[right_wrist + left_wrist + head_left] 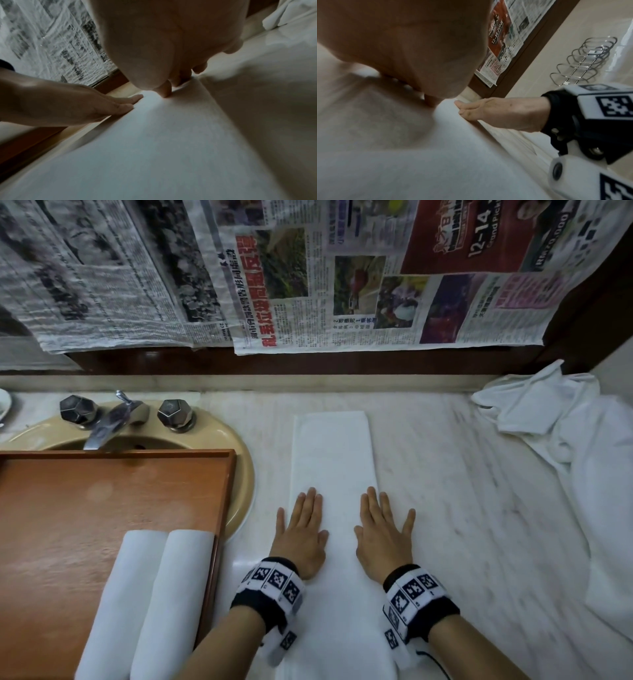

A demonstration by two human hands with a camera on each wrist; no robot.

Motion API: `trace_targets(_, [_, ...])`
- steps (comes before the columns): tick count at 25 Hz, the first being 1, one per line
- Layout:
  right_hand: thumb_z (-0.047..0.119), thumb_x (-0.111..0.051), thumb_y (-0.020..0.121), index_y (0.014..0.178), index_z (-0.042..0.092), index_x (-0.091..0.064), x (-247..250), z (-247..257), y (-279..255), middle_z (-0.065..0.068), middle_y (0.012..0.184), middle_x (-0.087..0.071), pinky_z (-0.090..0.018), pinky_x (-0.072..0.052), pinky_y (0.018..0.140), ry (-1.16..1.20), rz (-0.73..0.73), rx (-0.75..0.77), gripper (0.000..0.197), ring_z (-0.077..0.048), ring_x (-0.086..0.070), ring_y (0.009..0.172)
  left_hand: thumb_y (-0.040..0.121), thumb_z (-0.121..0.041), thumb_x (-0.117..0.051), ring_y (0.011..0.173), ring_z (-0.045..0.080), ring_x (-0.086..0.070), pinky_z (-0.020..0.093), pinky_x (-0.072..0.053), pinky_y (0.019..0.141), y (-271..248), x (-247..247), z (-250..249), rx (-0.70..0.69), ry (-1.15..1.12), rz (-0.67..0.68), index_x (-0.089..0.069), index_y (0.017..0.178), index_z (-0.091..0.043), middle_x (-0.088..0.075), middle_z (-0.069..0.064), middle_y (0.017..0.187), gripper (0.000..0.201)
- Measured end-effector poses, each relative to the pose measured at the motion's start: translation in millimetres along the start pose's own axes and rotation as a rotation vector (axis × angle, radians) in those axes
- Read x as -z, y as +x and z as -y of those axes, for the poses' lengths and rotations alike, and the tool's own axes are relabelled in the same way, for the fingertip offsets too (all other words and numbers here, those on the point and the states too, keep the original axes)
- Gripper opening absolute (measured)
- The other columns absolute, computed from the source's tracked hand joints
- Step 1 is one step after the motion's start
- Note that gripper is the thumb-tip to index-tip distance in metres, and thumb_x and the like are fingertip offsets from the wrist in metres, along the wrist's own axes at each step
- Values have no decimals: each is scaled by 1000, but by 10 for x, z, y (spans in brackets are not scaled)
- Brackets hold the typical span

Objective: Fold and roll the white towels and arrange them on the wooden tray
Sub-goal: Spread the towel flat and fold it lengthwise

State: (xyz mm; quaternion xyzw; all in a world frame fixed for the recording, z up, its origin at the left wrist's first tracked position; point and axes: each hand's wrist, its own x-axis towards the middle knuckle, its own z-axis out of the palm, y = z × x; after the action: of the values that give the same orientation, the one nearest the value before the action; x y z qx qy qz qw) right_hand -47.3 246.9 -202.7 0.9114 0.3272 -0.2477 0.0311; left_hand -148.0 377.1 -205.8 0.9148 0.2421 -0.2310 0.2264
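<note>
A white towel (334,453), folded into a long narrow strip, lies on the marble counter and runs from the back towards me. My left hand (303,529) presses flat on its left edge and my right hand (380,529) on its right edge, fingers straight. In the left wrist view the right hand (496,112) lies flat along the folded towel (436,155). In the right wrist view the left hand (77,102) lies flat at the edge of the towel (163,135). Two rolled white towels (147,604) lie side by side at the right end of the wooden tray (85,501).
The tray sits over a beige sink (245,470) with a metal tap (109,419). A heap of loose white towels (565,440) lies at the back right of the counter (479,508). Newspaper (308,285) covers the wall behind. A wire rack (583,60) hangs on the tiled wall.
</note>
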Motion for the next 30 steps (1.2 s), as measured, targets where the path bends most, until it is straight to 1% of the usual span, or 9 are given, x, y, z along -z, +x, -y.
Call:
trace_targets(11, [30, -26, 104, 154, 23, 9, 837, -121, 1177, 11, 160, 20, -68, 7, 111, 55, 120, -23, 61, -19, 15, 148, 104, -33, -25, 148, 16, 16, 52, 9, 117, 1149, 862, -13, 83, 33, -34, 16, 153, -17, 24, -2, 159, 66])
trace_targets(13, [33, -27, 104, 154, 21, 9, 793, -50, 1012, 10, 160, 18, -67, 6, 112, 58, 118, -1, 63, -18, 14, 148, 104, -33, -24, 148, 18, 15, 51, 10, 117, 974, 890, -67, 124, 1, -79, 16, 152, -18, 23, -3, 159, 65])
trace_targets(17, [44, -19, 103, 153, 23, 15, 206, -99, 388, 12, 157, 28, -65, 6, 113, -26, 82, 141, 64, -12, 22, 146, 104, -42, -13, 145, 18, 25, 49, 9, 119, 246, 125, -32, -92, 92, -109, 21, 151, -28, 33, -6, 154, 59])
trace_targets(21, [46, -13, 103, 150, 20, 23, 238, -354, 266, 7, 155, 33, -67, 10, 111, 102, 105, -148, 65, -15, 25, 145, 103, -43, -7, 143, 22, 29, 49, 10, 119, 150, 61, 211, 291, -123, -169, 23, 150, -23, 36, 0, 153, 60])
trace_targets(22, [46, -14, 103, 150, 19, 23, 214, -283, 170, 6, 155, 33, -67, 11, 110, 82, 86, -95, 65, -16, 25, 145, 103, -42, -9, 144, 23, 28, 50, 11, 118, 105, 54, 121, 257, -112, -165, 22, 151, -20, 35, 1, 153, 61])
trace_targets(24, [46, -15, 103, 150, 19, 22, -46, -112, -122, 6, 155, 33, -65, 12, 111, -18, 50, 125, 66, -14, 27, 144, 104, -43, -10, 143, 21, 29, 50, 11, 118, -97, -185, -104, 13, 12, -205, 23, 150, -23, 35, -2, 153, 60])
trace_targets(26, [46, -14, 103, 150, 21, 23, -226, -186, -311, 8, 155, 34, -65, 10, 112, -18, 80, 154, 64, -12, 28, 143, 103, -44, -8, 143, 19, 30, 50, 10, 118, -300, -426, -42, -73, 45, -179, 23, 149, -30, 35, -6, 153, 57])
trace_targets(29, [46, -12, 103, 151, 20, 23, -111, -501, -338, 8, 154, 35, -67, 10, 111, 124, 121, -156, 64, -13, 26, 144, 103, -41, -9, 144, 21, 27, 51, 11, 118, -398, -386, 263, 279, -129, -210, 20, 151, -24, 31, -3, 156, 59])
trace_targets(30, [46, -13, 103, 151, 19, 22, -88, -511, -393, 7, 154, 34, -66, 11, 111, 121, 129, -177, 65, -15, 26, 144, 103, -40, -11, 145, 22, 26, 52, 11, 118, -425, -350, 260, 333, -141, -201, 19, 151, -20, 29, -1, 157, 60])
